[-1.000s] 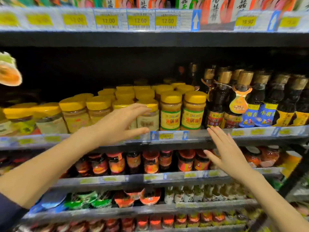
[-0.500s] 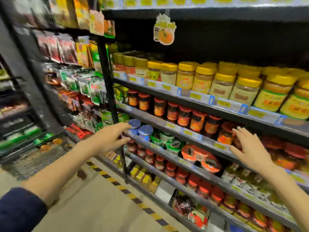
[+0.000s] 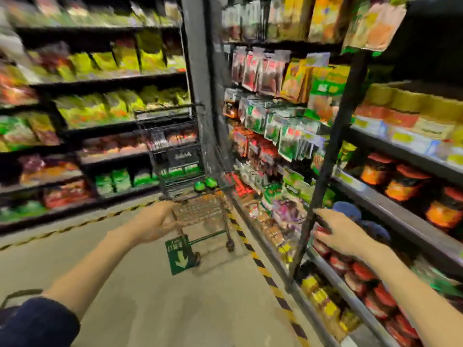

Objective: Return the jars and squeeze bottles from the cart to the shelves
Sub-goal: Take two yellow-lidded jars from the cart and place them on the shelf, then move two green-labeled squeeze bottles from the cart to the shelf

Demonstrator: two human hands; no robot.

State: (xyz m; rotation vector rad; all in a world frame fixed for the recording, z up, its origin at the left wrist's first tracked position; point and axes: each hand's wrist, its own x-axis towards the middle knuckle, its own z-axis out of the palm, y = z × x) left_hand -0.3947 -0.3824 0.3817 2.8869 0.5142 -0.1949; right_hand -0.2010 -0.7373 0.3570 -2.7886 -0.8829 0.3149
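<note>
Empty-handed, we face the cart (image 3: 185,169) down the aisle.

Our left hand (image 3: 152,221) is loosely open and holds nothing; our right hand (image 3: 343,234), fingers spread, is empty too, just before the shelves (image 3: 400,216) of red-lidded jars (image 3: 375,169). The cart stands well apart from us, beside the rack, with two green-capped items (image 3: 204,184) showing in its basket, perhaps squeeze bottles; blur hides the rest. We judge at least those remain to be shelved.

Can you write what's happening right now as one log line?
left hand: empty, open | right hand: empty, open | cart: ahead in aisle | view: blurred
</note>
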